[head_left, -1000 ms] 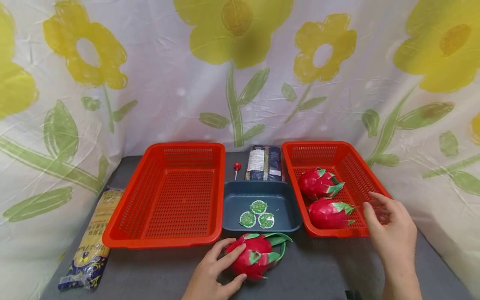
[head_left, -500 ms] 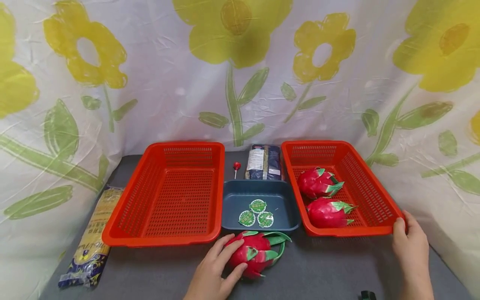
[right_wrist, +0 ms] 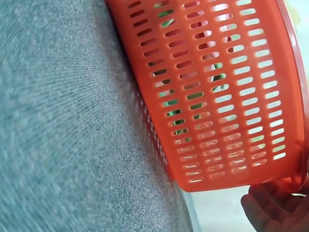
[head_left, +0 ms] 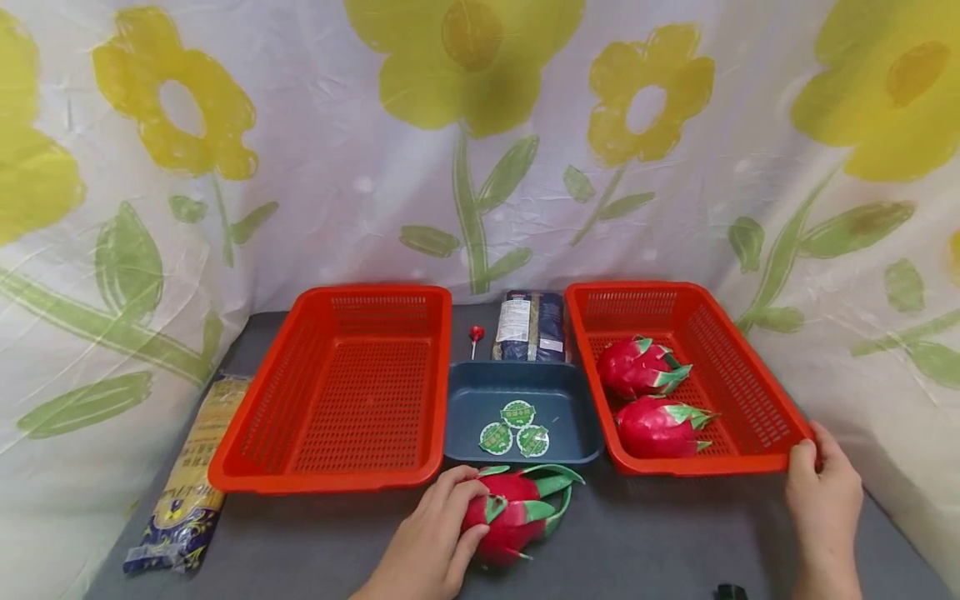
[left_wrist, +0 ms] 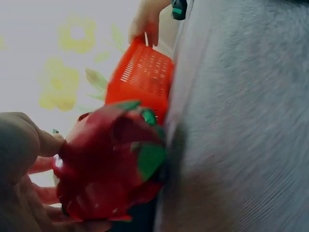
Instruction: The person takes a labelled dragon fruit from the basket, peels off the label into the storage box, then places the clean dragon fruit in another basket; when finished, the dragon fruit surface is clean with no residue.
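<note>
In the head view, my left hand grips a red dragon fruit with green leaf tips from its left side, at the front middle of the table. The left wrist view has this dragon fruit up close, the thumb and fingers curved about it. My right hand holds the near right corner of the right red basket by its rim. Inside that basket, along its left wall, lie two more dragon fruits, a far one and a near one. Some right fingertips are hidden behind the rim.
Another red basket stands on the left, beside a yellow and blue noodle packet. Between the baskets sits a dark blue tray with green round stickers. Behind it lie a red lollipop and a dark packet.
My right hand has moved from above the right basket's near end outward to its near right corner and taken the rim. My left fingers have drawn in around the front dragon fruit.
</note>
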`<move>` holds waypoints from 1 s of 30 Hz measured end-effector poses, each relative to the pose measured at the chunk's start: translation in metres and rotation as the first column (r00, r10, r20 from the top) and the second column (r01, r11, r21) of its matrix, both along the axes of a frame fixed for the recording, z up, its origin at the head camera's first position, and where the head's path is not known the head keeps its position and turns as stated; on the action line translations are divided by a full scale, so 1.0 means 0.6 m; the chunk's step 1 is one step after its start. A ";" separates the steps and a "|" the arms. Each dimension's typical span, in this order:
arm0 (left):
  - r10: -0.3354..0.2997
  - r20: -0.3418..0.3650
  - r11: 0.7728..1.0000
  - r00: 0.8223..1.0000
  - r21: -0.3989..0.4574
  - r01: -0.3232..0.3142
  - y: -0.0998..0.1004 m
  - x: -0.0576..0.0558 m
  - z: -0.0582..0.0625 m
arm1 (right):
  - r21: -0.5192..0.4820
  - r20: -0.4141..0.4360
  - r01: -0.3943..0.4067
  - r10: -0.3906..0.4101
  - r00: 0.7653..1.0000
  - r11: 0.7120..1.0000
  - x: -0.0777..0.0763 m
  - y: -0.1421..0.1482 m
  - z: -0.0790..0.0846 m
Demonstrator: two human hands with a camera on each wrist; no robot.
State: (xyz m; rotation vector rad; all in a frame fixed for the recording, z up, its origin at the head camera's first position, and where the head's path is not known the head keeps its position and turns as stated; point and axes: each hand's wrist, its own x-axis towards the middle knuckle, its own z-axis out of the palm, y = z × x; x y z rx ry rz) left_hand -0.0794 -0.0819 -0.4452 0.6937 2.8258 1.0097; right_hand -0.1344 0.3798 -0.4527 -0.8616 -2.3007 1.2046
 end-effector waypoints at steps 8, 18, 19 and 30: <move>-0.107 0.164 0.973 0.981 0.218 0.070 -0.023 0.008 0.108 | -0.025 0.010 0.041 -0.041 0.999 0.999 0.008 0.007 0.002; -0.185 0.036 0.925 0.982 0.343 0.162 -0.004 -0.136 0.258 | 0.006 -0.069 0.041 -0.041 0.997 0.999 0.006 0.011 -0.007; -0.181 0.032 0.926 0.983 0.341 0.159 0.007 -0.158 0.265 | 0.010 -0.073 0.039 -0.038 0.997 0.999 0.007 0.011 -0.010; -0.058 -0.048 0.957 0.997 0.282 0.069 0.170 -0.388 0.267 | 0.027 -0.149 0.041 -0.036 0.988 0.999 -0.001 -0.007 -0.026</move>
